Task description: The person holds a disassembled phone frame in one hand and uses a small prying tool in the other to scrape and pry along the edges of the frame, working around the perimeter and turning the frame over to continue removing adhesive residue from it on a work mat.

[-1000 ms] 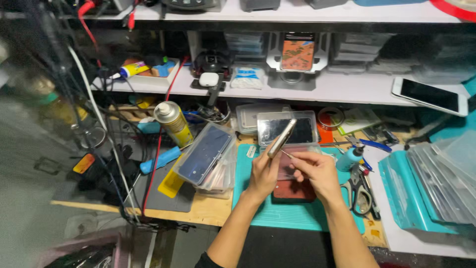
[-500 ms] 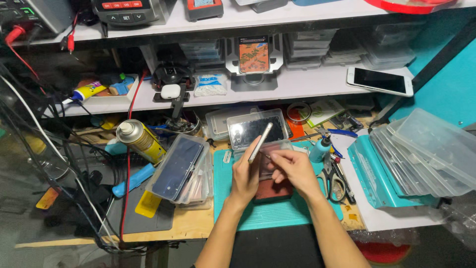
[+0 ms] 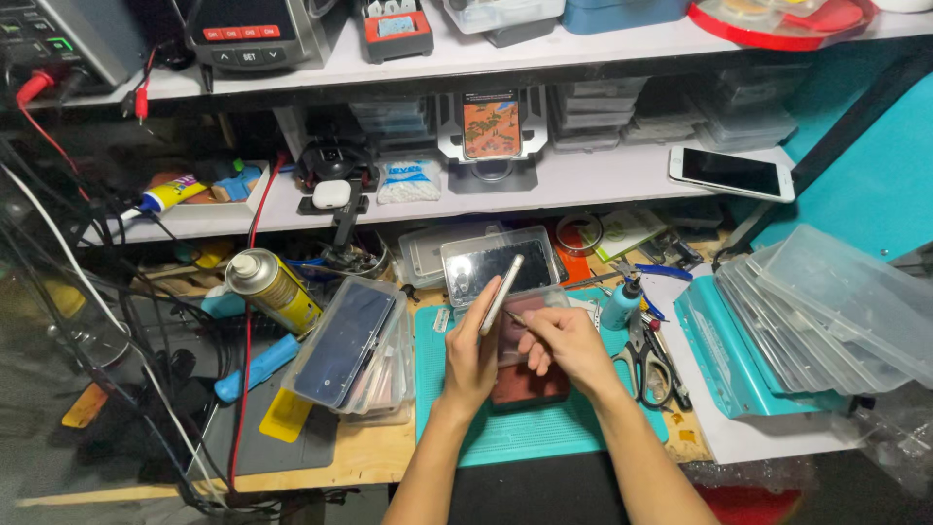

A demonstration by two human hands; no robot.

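My left hand [image 3: 473, 350] grips a slim phone [image 3: 501, 294] and tilts it up on its edge above a teal work mat [image 3: 544, 428]. My right hand [image 3: 567, 345] pinches a thin metal tool [image 3: 515, 316] whose tip touches the phone's lower edge. Under both hands lies a dark reddish flat device [image 3: 530, 379] on the mat. A clear plastic box holding a dark phone [image 3: 501, 261] sits just behind the hands.
A clear tray of phone screens [image 3: 352, 342] lies left of the mat, with a yellow spray can [image 3: 274, 290] beyond it. Scissors [image 3: 649, 367] and a small blue bottle [image 3: 620, 303] are at right, then stacked clear boxes [image 3: 826, 311]. Shelves with a white phone [image 3: 731, 173] rise behind. Cables hang at left.
The view has shifted down and left. Both hands keep the same pose, the phone still tilted in my left hand with the tool at its edge.
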